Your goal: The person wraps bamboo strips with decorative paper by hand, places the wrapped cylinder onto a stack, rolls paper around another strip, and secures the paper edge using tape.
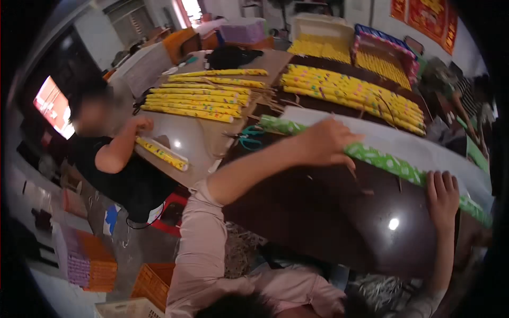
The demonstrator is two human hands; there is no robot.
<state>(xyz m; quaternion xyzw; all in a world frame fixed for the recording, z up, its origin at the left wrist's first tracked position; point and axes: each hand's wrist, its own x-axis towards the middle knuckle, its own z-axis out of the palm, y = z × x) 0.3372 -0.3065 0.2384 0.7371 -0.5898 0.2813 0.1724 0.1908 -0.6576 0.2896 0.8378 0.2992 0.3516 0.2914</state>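
A long green patterned roll [389, 163] lies slantwise across the dark table, along a whitish sheet [360, 127]. My left hand [326, 143] is curled over the roll left of its middle, index finger on the far side and thumb on the near side. A thin brown strip [355, 175] dangles by that thumb; whether it is pinched is unclear. Near the right end, my right hand [443, 199] holds the roll down, its fingers side by side over it. Teal-handled scissors [249, 139] lie left of the roll, by my left forearm.
Yellow patterned rolls lie in a right-hand pile [350, 95] and a left-hand group [196, 100]. Behind are two bins [322, 26] [384, 40] of yellow rolls. A person [119, 153] sits at left by another yellow roll [161, 153]. Orange crates [101, 265] stand on the floor.
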